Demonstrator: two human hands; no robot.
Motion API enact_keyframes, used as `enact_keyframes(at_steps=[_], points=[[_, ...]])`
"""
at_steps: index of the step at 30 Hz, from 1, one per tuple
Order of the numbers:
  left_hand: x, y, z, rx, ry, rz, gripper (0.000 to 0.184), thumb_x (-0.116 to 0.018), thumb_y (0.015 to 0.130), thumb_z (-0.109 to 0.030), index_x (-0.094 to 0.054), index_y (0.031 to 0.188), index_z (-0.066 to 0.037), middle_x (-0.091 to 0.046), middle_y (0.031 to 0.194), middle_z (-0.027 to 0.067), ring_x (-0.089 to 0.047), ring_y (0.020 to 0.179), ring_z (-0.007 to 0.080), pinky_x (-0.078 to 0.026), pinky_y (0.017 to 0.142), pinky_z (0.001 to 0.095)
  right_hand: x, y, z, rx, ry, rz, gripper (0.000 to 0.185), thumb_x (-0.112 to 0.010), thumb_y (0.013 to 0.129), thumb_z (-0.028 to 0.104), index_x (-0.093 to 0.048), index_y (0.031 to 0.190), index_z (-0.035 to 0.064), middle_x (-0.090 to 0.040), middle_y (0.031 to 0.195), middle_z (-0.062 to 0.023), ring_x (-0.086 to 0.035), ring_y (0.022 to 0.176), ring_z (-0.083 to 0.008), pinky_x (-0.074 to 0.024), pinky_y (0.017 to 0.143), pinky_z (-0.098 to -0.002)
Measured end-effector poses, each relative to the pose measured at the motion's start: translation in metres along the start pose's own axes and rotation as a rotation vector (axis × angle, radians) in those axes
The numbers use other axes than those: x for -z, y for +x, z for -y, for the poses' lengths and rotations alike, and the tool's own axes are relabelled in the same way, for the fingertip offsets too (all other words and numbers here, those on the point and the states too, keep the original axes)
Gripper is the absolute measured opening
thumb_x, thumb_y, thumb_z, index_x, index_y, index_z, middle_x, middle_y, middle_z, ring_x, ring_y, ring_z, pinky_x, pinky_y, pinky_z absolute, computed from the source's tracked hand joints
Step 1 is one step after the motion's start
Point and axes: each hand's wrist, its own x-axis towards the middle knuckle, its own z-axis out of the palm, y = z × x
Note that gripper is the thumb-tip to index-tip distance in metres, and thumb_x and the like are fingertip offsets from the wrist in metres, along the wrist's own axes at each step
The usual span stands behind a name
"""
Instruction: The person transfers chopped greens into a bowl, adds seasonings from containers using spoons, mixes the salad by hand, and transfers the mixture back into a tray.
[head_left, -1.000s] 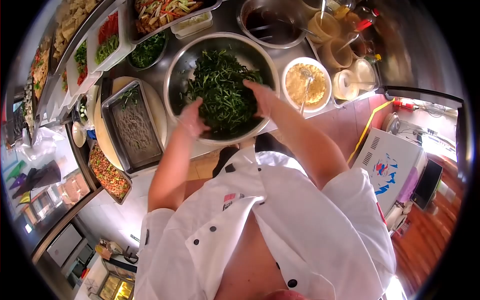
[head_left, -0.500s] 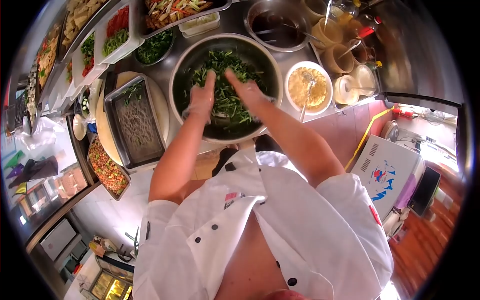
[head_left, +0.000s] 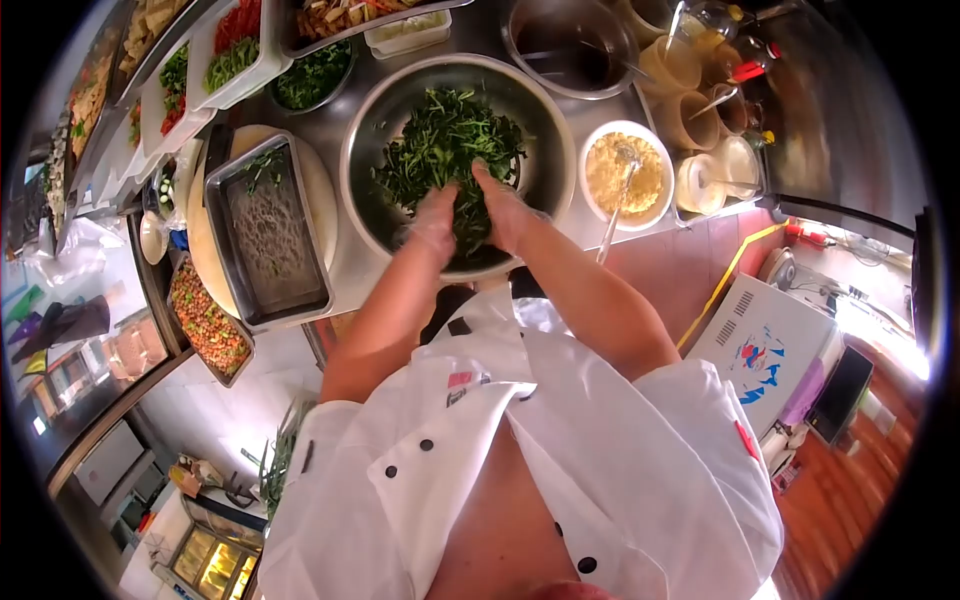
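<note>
A large steel bowl [head_left: 552, 150] holds a heap of chopped dark green leaves [head_left: 450, 138]. Both hands wear thin clear gloves and reach into the near part of this bowl. On the left, my left hand [head_left: 436, 220] dips into the greens, its fingertips hidden among them. Facing it, my right hand [head_left: 498, 208] has its thumb up and its lower fingers sunk in the leaves. Some greens lie between the two palms. How far the fingers close on them cannot be made out.
Right of the bowl are a white bowl of minced yellow food [head_left: 625, 175] with a spoon and a steel bowl of dark sauce [head_left: 570, 45]. A metal tray [head_left: 270, 235] rests on a round board [head_left: 318, 190] at left. Jars [head_left: 690, 120] stand at upper right.
Both hands have moved to the bowl's near side, coming closer together and lower into the leaves. The greens now sit heaped toward the far side. The view has shifted slightly.
</note>
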Motion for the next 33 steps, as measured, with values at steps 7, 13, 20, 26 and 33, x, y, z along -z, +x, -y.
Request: enact_keyframes(at_steps=[7, 13, 20, 26, 33], points=[[0.028, -0.027, -0.091, -0.124, 0.364, -0.055, 0.067, -0.070, 0.088, -0.020, -0.045, 0.150, -0.011, -0.060, 0.138, 0.0146, -0.059, 0.124, 0.0304, -0.049, 0.101, 0.0521, 0.003, -0.035, 0.085, 0.333, -0.894, -0.273, 0.086, -0.065, 0.092, 0.064, -0.047, 0.154, 0.0074, -0.043, 0.159, -0.0191, -0.044, 0.143, -0.0314, -0.0344, 0.118, -0.0419], [0.013, 0.045, -0.058, -0.131, 0.491, -0.061, 0.127, -0.084, 0.074, -0.061, -0.015, 0.165, -0.005, -0.025, 0.169, 0.0189, -0.026, 0.153, 0.0345, -0.023, 0.122, 0.0528, -0.023, 0.020, 0.066, 0.080, -0.947, -0.432, 0.108, -0.038, 0.091, 0.087, -0.036, 0.159, 0.0030, -0.033, 0.166, -0.0205, -0.029, 0.153, -0.0333, -0.0185, 0.125, -0.0431], [-0.013, 0.021, -0.125, -0.207, 0.561, -0.148, 0.080, -0.068, 0.098, -0.038, -0.030, 0.162, -0.009, -0.017, 0.172, 0.0116, -0.029, 0.154, 0.0258, -0.030, 0.122, 0.0445, -0.011, 0.009, 0.131, 0.365, -0.861, -0.324, 0.108, -0.030, 0.091, 0.086, -0.040, 0.156, 0.0008, -0.036, 0.163, -0.0239, -0.032, 0.151, -0.0396, -0.0249, 0.122, -0.0488], [-0.041, 0.045, -0.114, -0.216, 0.936, -0.046, 0.102, -0.069, 0.087, -0.065, -0.032, 0.161, -0.005, -0.042, 0.160, 0.0199, -0.041, 0.146, 0.0334, -0.031, 0.120, 0.0440, -0.025, 0.042, 0.127, 0.073, -1.121, -0.423, 0.093, -0.036, 0.097, 0.079, -0.050, 0.151, 0.0042, -0.055, 0.150, -0.0145, -0.049, 0.138, -0.0229, -0.0305, 0.117, -0.0343], [0.004, 0.015, -0.026, -0.045, 0.940, -0.491, 0.100, -0.065, 0.089, -0.067, -0.035, 0.159, -0.003, -0.050, 0.153, 0.0220, -0.047, 0.142, 0.0337, -0.036, 0.118, 0.0443, 0.028, 0.029, 0.016, 0.210, -0.233, -0.341, 0.081, -0.050, 0.102, 0.062, -0.042, 0.154, -0.0002, -0.058, 0.147, -0.0127, -0.057, 0.128, -0.0277, -0.0422, 0.111, -0.0406]])
